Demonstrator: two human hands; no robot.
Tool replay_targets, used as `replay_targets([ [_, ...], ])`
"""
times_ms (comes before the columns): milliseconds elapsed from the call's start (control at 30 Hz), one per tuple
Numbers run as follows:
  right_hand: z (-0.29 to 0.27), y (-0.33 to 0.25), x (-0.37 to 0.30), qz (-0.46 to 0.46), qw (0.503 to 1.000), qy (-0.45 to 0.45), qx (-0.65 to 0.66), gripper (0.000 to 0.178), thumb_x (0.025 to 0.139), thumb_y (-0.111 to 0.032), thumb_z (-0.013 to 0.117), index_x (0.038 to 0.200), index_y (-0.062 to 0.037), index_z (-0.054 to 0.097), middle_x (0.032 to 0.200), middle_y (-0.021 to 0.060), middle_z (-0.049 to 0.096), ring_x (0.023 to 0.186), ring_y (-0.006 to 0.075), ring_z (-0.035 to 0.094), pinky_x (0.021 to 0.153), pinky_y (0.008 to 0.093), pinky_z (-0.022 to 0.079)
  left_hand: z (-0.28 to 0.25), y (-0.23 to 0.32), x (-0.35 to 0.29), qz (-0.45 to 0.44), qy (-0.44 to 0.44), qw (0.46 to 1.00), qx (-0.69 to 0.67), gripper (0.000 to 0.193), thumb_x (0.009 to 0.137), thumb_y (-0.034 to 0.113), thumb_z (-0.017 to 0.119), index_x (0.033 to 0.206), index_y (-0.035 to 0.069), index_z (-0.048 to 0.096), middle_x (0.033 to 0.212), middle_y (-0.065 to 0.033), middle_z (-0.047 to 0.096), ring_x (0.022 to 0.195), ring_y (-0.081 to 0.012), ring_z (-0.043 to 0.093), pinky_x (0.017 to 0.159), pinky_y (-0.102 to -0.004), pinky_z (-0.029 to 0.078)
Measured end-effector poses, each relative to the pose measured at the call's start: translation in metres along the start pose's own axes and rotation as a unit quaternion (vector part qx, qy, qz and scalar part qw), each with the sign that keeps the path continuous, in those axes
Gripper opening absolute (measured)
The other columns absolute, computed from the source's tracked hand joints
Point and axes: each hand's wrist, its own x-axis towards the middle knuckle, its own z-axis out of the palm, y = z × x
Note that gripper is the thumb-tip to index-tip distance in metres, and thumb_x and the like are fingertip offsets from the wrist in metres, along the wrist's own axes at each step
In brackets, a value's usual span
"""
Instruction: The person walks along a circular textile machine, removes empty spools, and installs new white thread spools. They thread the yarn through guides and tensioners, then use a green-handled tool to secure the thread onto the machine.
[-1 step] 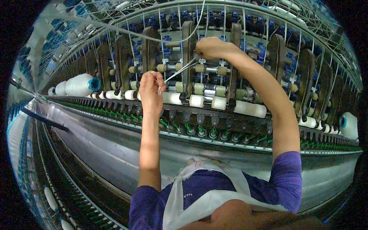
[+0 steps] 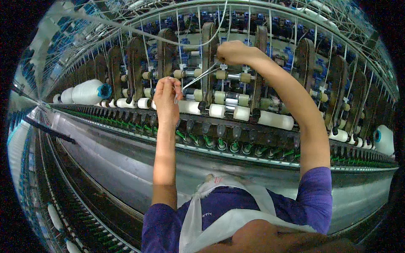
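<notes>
A white fibre strand (image 2: 201,76), doubled along part of its length, runs taut and slanting between my two hands in front of the spinning machine. My left hand (image 2: 167,96) holds its lower end, with the fingers curled together and a bit of white at the fingertips. Higher up and to the right, my right hand (image 2: 236,53) is closed on the other end, palm hidden and knuckles toward me. Behind the strand stand a dark upright arm (image 2: 208,50) and pairs of drafting rollers (image 2: 221,75). White rollers (image 2: 216,111) lie below my hands.
A large white yarn package (image 2: 86,93) rests at the left on the machine, another (image 2: 384,139) at the right. Green spindles (image 2: 209,141) line the lower ledge above a metal panel (image 2: 236,162). A loose pale rope of fibre (image 2: 177,44) hangs across the top.
</notes>
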Motion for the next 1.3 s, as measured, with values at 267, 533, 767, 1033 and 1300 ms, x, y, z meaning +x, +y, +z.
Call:
replay_targets([
  [267,0.002,0.002,0.002,-0.024,0.999,-0.018,-0.041,0.013,0.071,-0.01,0.056,0.077,-0.0006,0.063,0.08,0.0191,0.062,0.076,0.0356,0.061,0.062,0.0445,0.048,0.024,0.004,-0.012,0.309,-0.086,0.772,0.548,0.014,0.077,0.006,0.06,0.092,0.005,0.058,0.086,-0.008,0.058,0.073,-0.0232,0.058,0.061,-0.0325,0.047],
  [533,0.015,0.013,0.007,-0.024,0.999,-0.029,-0.024,0.014,0.075,-0.012,0.057,0.084,-0.0041,0.064,0.079,0.018,0.062,0.077,0.0355,0.06,0.065,0.0423,0.047,0.018,0.011,-0.02,0.376,-0.03,0.654,0.656,0.014,0.064,0.002,0.057,0.073,0.008,0.049,0.073,-0.0071,0.05,0.071,-0.0266,0.054,0.055,-0.0396,0.047],
  [767,0.019,0.019,0.005,-0.029,0.999,-0.029,-0.015,0.018,0.075,-0.008,0.058,0.092,-0.0025,0.062,0.081,0.0187,0.062,0.073,0.0315,0.06,0.065,0.0398,0.047,-0.156,0.009,-0.118,0.124,0.265,0.818,0.495,0.018,0.091,0.015,0.05,0.102,0.002,0.054,0.088,-0.009,0.061,0.072,-0.0149,0.056,0.065,-0.0266,0.046],
  [1033,0.021,0.016,0.014,-0.031,0.997,-0.074,-0.017,0.012,0.076,-0.005,0.053,0.085,-0.0001,0.06,0.073,0.0173,0.057,0.064,0.0292,0.054,0.059,0.0393,0.043,-0.343,-0.187,-0.431,-0.407,0.238,0.434,0.768,0.077,0.078,0.05,0.058,0.139,0.012,0.029,0.137,-0.0133,0.037,0.117,-0.0363,0.042,0.096,-0.0452,0.034],
  [1300,-0.004,-0.014,0.007,0.121,0.974,-0.179,-0.073,0.013,0.08,-0.004,0.047,0.085,0.001,0.058,0.07,0.0149,0.049,0.057,0.0246,0.039,0.054,0.0402,0.032,-0.284,-0.258,-0.52,-0.451,-0.139,0.524,0.709,0.061,0.076,0.043,0.062,0.126,0.013,0.045,0.125,-0.0168,0.045,0.114,-0.0368,0.041,0.091,-0.0546,0.032],
])
